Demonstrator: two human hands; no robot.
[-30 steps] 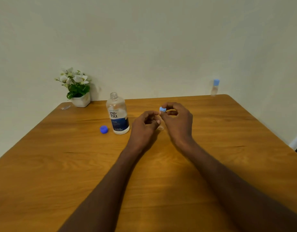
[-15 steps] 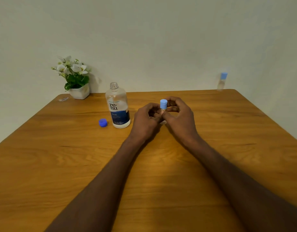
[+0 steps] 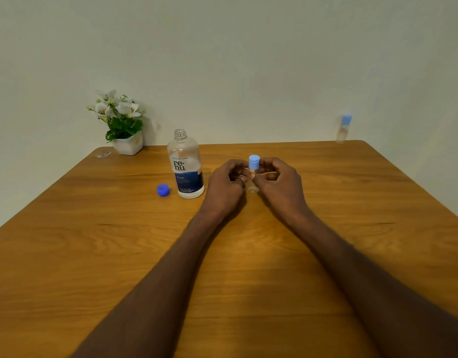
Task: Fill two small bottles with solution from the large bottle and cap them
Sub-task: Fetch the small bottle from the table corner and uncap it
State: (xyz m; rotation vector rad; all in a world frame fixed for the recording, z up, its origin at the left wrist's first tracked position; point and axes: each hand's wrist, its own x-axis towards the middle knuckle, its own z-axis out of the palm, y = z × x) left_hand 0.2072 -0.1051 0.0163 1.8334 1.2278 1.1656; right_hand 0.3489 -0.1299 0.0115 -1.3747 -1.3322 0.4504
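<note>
Head cam: your left hand [image 3: 226, 183] pinches the small bottle [image 3: 253, 186] steady on the table [image 3: 119, 254] w/ fingertips, so right hand [image 3: 279, 180] fingers, pinching its light-blue cap [image 3: 254, 162], can prob. tighten it.

View: a single head-worn wide-angle camera; no second view is given.
Position: above the near edge of the table [image 3: 67, 254], at 6 o'clock.
Facing: forward and down, toward the wall [image 3: 222, 60] at 12 o'clock.
Nearness: the forearms are seen close at the bottom edge; the hands are seen mid-frame, near centre.
Coverage: the tabletop is taken in to its far corners, the plant [image 3: 119, 120] at 11 o'clock, a small bottle [image 3: 342, 129] at 1 o'clock.
Distortion: the table edges are splayed toward the frame sides.
</note>
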